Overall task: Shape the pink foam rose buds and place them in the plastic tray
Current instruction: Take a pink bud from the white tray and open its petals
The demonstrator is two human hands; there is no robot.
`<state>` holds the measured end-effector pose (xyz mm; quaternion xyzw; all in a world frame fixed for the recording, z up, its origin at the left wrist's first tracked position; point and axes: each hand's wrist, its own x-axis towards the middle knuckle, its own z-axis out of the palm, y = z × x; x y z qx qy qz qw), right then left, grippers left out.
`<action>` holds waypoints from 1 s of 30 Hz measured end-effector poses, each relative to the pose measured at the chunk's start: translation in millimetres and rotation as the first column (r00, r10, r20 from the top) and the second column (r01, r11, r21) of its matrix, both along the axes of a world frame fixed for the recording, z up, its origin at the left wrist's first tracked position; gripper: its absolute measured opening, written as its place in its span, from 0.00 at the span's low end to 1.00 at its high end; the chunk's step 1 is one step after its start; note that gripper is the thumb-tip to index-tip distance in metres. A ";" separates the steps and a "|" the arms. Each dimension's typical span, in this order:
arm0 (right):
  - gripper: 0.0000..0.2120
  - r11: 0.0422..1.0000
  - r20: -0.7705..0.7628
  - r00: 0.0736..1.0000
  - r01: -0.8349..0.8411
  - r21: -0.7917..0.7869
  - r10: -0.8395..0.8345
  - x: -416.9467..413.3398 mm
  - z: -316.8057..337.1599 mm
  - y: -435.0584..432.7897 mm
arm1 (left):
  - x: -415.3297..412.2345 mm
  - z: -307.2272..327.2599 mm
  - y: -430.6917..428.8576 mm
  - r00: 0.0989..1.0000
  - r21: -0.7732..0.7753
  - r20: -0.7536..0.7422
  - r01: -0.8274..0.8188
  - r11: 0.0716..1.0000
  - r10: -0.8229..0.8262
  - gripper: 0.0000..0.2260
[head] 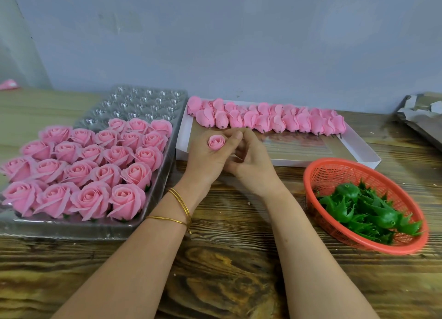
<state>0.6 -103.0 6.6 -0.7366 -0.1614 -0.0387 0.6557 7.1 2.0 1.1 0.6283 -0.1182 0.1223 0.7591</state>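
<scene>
**Now: the plastic tray (pixel 143 103) is lying to your left**

You are gripping the rose bud (pixel 216 143) in your left hand (pixel 208 162), its opening facing upward. Your right hand (pixel 251 162) is curling beside it; pinching or not, I cannot tell. The tray is sitting nearer your left hand.

Left hand (pixel 205 159) grips a rose bud (pixel 216 143); right hand (pixel 251 162) touches it.
</scene>
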 end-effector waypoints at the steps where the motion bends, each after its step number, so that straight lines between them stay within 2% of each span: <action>1: 0.22 1.000 0.003 1.000 -0.010 -0.012 0.011 -0.4 -0.2 0.2 | 0.1 -0.4 0.3 1.000 0.011 -0.017 -0.004 1.000 0.004 0.07; 4: 0.21 0.999 0.004 0.999 -0.040 -0.019 0.040 -0.3 -0.9 1.0 | 0.8 -0.5 0.4 0.997 0.039 -0.074 -0.025 0.999 0.028 0.05; 10: 0.23 0.999 -0.039 0.999 -0.025 0.036 0.027 0.3 -0.9 2.8 | 1.5 -1.6 -3.5 0.988 -0.033 -0.146 -0.058 0.998 0.053 0.12; 13: 0.24 1.000 -0.029 1.000 -0.003 0.028 0.004 -0.8 -0.2 3.9 | 2.3 -2.4 -3.9 0.985 -0.044 -0.169 -0.035 0.998 0.027 0.12; 23: 0.26 1.000 -0.015 1.000 0.015 -0.007 -0.015 -1.2 0.6 1.6 | 3.1 -4.1 0.8 0.999 0.006 -0.023 0.029 1.000 -0.029 0.07; 30: 0.24 0.999 -0.007 1.000 -0.019 -0.032 0.019 -2.2 2.0 2.2 | 3.6 -3.0 2.2 1.000 0.067 0.019 -0.004 0.998 0.002 0.12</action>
